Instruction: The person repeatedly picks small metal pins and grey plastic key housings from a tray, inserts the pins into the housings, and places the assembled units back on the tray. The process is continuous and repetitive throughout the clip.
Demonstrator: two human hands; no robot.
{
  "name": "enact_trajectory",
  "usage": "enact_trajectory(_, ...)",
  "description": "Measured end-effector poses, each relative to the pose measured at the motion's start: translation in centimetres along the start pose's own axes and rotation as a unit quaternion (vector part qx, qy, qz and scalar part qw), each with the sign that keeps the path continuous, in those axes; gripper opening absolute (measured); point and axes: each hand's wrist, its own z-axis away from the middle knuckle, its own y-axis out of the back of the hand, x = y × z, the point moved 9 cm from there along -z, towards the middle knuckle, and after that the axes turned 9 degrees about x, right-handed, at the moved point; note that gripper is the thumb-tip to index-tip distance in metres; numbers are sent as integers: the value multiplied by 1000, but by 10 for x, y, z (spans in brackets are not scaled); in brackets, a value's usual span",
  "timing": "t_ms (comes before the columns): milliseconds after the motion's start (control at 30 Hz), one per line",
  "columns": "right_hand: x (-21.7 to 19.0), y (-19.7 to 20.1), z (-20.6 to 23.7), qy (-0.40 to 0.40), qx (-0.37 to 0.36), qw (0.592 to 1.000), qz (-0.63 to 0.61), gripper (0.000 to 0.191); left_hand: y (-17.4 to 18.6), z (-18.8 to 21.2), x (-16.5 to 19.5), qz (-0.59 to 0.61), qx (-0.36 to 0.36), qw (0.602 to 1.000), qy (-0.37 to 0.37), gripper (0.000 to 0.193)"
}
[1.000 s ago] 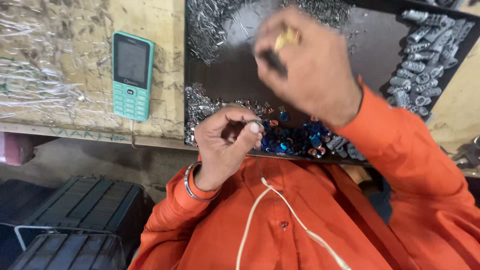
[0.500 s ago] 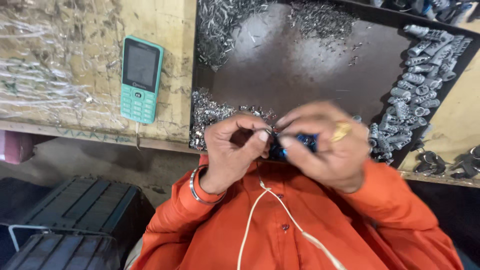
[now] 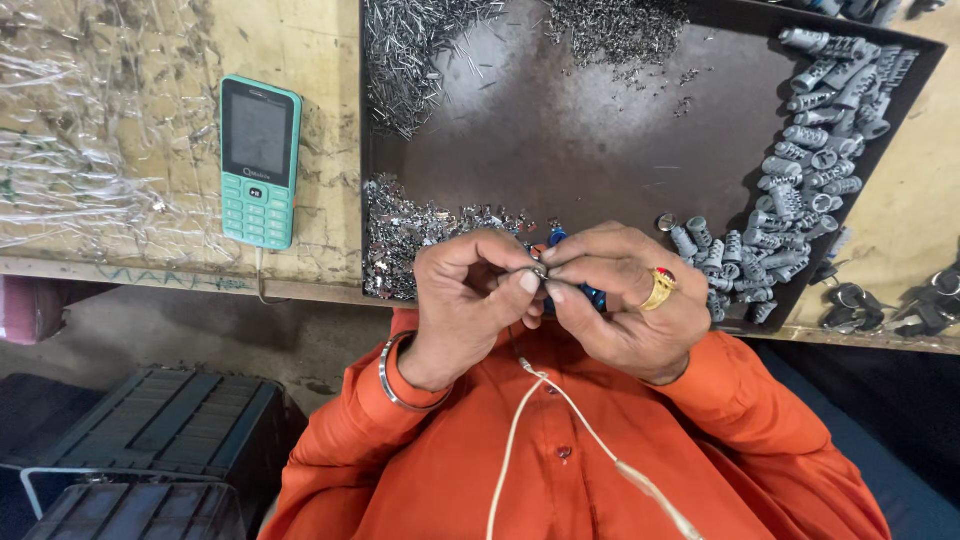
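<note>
Metal, small and shiny: a tiny part point(image 3: 540, 270) sits pinched between the fingertips of both hands, held just above the near edge of the dark tray point(image 3: 600, 150). The left hand point(image 3: 470, 300) presses it between thumb and forefinger; the right hand point(image 3: 625, 300), wearing a gold ring with a red stone, meets it from the other side with its own thumb and forefinger closed on the same piece. This looks like the fitting step, two small pieces being joined at the fingertips, and the next move would seem to call for a steady, fine push or twist with both pinches kept tight.

Something blue point(image 3: 557, 238) peeks out behind the right fingers; most of it is covered, so its shape cannot be told. The part itself is too small to make out clearly. Around it, the tray holds loose silver clips point(image 3: 400, 240), a heap of thin pins point(image 3: 410, 60) and a band of grey plugs point(image 3: 810, 160). A teal keypad phone point(image 3: 258, 162) lies on the worn board to the left, and dark items at the right edge are cut off
</note>
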Motion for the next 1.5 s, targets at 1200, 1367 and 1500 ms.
enact_trajectory(1200,20,46,25,-110,-85,989,47,22,-41,-14,-3,-93,-179,976,79,5)
enact_trajectory(1367,52,23,46,-269,-12,921,-281,19,-35,-16,19,-176,-171,969,-29,9)
enact_trajectory(1500,53,19,39,-258,-32,919,-297,19,-37,-17,12,-181,-192,964,21,10)
